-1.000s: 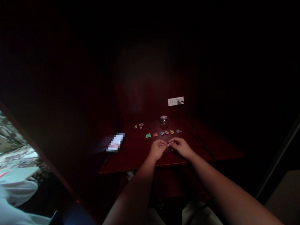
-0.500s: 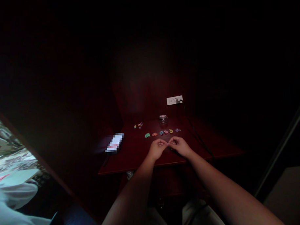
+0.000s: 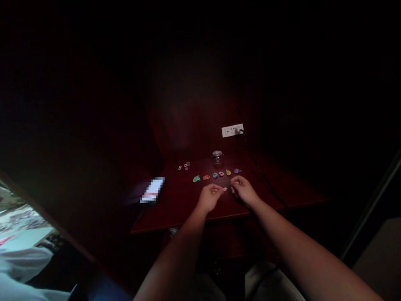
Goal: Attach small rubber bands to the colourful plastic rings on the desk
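Note:
Between the thumb and index finger of my left hand (image 3: 211, 197) a small pink hair tie (image 3: 224, 189) is pinched, its loop poking out to the right. Just right of it, apart from the loop, my right hand (image 3: 243, 190) hovers with curled fingers; whether anything is in them is too small to tell. Beyond the hands lies a row of small hair ties in colour groups: green (image 3: 196, 179), orange (image 3: 206, 177), blue (image 3: 215, 175), pink (image 3: 221, 174), yellow (image 3: 228, 172) and purple (image 3: 237, 170). Several loose ties (image 3: 186, 166) lie farther left.
A lidded clear jar (image 3: 217, 157) stands behind the row on the dark red table (image 3: 175, 211). At the left edge lies a phone (image 3: 152, 190) with a lit screen. A cable (image 3: 265, 179) runs from the wall socket (image 3: 232, 130). Another person's pale sleeve (image 3: 15, 267) shows lower left.
My hands have come apart: the right hand has moved right and slightly up, off the pink hair tie. The left hand still holds it, with the loop now more visible.

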`<state>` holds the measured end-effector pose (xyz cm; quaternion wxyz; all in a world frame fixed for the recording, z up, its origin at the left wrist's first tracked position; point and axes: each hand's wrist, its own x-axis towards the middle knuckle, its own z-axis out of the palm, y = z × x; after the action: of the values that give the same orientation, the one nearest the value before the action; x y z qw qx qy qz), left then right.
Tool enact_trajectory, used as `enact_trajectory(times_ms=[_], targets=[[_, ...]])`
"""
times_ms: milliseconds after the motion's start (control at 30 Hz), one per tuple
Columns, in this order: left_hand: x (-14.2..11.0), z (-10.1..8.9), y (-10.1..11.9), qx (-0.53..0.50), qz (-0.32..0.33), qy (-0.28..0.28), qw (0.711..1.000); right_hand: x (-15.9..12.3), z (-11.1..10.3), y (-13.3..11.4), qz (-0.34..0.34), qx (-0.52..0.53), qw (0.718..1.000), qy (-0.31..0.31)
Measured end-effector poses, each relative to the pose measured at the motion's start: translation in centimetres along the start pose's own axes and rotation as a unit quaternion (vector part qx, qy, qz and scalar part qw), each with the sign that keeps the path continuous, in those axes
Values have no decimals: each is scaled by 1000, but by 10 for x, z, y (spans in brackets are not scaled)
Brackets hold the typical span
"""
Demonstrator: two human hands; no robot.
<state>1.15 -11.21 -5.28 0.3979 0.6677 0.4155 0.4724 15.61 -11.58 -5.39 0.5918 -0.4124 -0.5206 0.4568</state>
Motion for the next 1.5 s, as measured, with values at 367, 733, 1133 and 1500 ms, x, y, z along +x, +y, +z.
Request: enact_trajectory(times_ms=[367,733,1133,1500], targets=[[30,-14,6,157,50,-42,985,-21,0,-4,-25,-60,994,-86],[107,-20,14,457,159,-33,874,-33,-3,-17,-44,-169,980,-95],[119,-10,8,499,150,-121,845,-41,-5,-32,-36,-196,972,-123],[114,-44,11,501,142,-82,850,-42,-6,-30,-47,-207,969,-126]])
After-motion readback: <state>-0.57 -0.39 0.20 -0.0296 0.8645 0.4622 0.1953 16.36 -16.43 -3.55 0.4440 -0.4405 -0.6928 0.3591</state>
